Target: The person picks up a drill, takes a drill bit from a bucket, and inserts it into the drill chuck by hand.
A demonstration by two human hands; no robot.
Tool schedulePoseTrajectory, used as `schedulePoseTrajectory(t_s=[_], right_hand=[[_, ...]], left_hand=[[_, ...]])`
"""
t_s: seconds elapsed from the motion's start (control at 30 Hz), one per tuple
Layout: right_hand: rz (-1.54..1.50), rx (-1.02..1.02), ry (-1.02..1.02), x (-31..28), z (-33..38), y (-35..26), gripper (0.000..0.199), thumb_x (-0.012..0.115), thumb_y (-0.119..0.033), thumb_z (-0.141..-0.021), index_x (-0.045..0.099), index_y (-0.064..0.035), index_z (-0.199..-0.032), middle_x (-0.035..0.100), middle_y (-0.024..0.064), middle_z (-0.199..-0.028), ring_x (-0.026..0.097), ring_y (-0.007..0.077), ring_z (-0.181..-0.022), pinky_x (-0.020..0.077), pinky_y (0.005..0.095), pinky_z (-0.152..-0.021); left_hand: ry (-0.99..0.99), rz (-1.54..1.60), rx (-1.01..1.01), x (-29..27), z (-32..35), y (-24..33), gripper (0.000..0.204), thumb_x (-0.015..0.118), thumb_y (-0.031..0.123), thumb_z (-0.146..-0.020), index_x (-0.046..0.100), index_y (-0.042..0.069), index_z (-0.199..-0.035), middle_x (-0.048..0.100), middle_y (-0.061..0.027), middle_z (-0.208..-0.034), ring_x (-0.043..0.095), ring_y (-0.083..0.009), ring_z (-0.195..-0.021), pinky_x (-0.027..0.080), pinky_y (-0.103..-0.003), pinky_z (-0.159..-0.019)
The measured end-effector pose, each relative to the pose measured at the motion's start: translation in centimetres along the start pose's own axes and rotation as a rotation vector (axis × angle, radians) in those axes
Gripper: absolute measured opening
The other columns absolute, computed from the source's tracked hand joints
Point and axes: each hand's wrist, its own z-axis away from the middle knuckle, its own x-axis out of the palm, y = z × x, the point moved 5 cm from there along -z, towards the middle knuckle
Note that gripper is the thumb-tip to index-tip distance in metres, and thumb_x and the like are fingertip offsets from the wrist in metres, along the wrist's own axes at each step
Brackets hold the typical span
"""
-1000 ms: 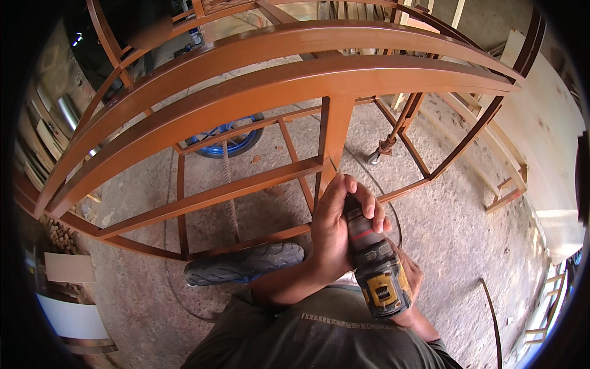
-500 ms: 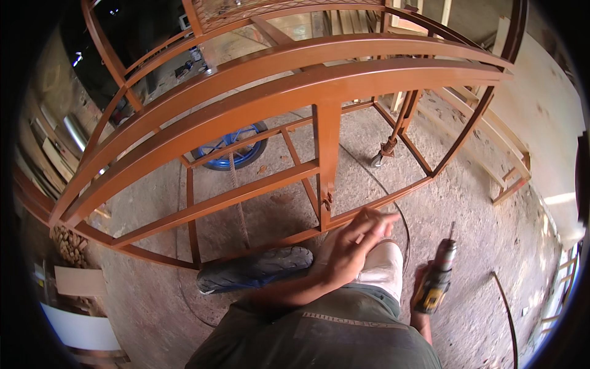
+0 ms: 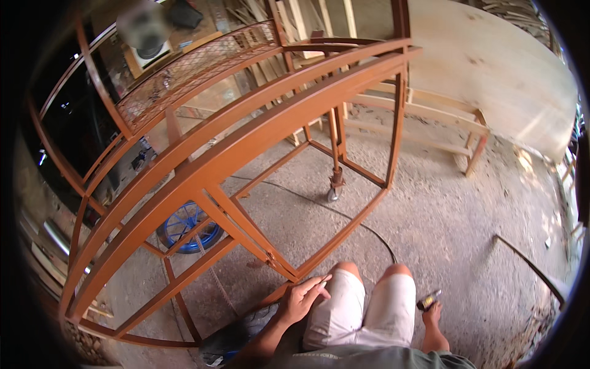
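Observation:
My right hand [image 3: 432, 312], low beside my right knee, is wrapped round a cordless drill [image 3: 428, 299] with a black and yellow body. The drill points outward, away from my leg. In front of my left thigh is my left hand [image 3: 301, 301], its thumb and fingers pinched together. A small pale bit shows at those fingertips, too small to name. Just beyond that hand stands a large red-brown metal frame [image 3: 246, 147] with curved upper rails and a lower corner close to my left knee. Neither hand visibly touches the frame.
A blue spoked wheel [image 3: 189, 227] shows behind the frame's bars, and a dark tyre [image 3: 236, 332] lies by my left forearm. A black cable [image 3: 375, 234] crosses the concrete floor. Farther right are a wooden bench frame [image 3: 442, 126] and a thin curved strip [image 3: 528, 264].
My view has swung, so the frame appears tilted and farther left. The drill has dropped lower and turned, its bit no longer pointing up. My left hand appears lower and more to the left.

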Motion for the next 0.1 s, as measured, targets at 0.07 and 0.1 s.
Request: schedulePoseTrajectory(t_s=[0.07,0.1], right_hand=[[0.121,-0.006,-0.091,3.4,-2.4,3.1,0.059,0.066,-0.011,-0.082,0.038,-0.0057,-0.134,0.045,0.0223,-0.131,0.047,0.0387,-0.124,0.0379,0.0472,-0.108],[0.125,-0.08,-0.095,4.2,-6.2,-0.3,0.059,0.066,-0.011,-0.082,0.038,-0.0057,-0.134,0.045,0.0223,-0.131,0.047,0.0387,-0.124,0.0379,0.0472,-0.108]], left_hand=[[0.069,0.085,-0.019,-0.6,0.4,-1.5,0.025,0.047,0.016,-0.103,0.059,-0.003,-0.113,0.072,-0.0094,-0.083,0.068,-0.0142,-0.079,0.051,-0.027,-0.077],[0.119,0.121,-0.012,-0.7,1.2,-2.1,0.024,0.046,0.017,-0.103,0.058,-0.003,-0.109,0.072,-0.0086,-0.083,0.068,-0.0138,-0.08,0.05,-0.027,-0.079]])
